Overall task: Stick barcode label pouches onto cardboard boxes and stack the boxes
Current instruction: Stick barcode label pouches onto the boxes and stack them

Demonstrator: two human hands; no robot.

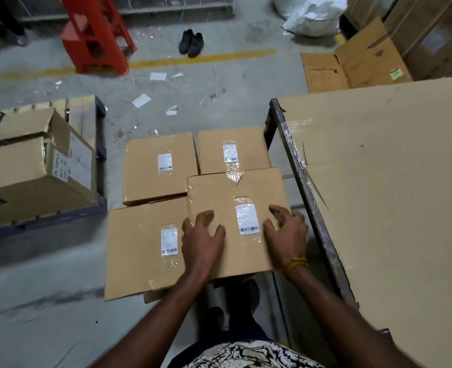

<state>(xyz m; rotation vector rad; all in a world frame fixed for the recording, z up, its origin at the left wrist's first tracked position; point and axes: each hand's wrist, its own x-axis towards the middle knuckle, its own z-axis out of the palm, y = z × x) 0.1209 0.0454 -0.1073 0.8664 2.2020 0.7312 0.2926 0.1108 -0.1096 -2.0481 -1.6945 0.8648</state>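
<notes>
A cardboard box [233, 192] with a clear barcode label pouch [247, 218] stuck on its top sits at the near right of a group of boxes on the floor. My left hand [202, 240] lies flat on its top, left of the pouch. My right hand [286, 232] rests on the top at the box's right edge, fingers bent over it. Three more labelled boxes surround it: near left [140, 251], far left [156, 168] and far right [233, 150]. Each carries its own pouch.
A table covered in cardboard [379, 181] with a dark metal frame stands close on the right. A pallet with larger cartons [33, 166] is on the left. Red stools [94, 35], black shoes [191, 43], paper scraps and an open carton [352, 67] lie farther back.
</notes>
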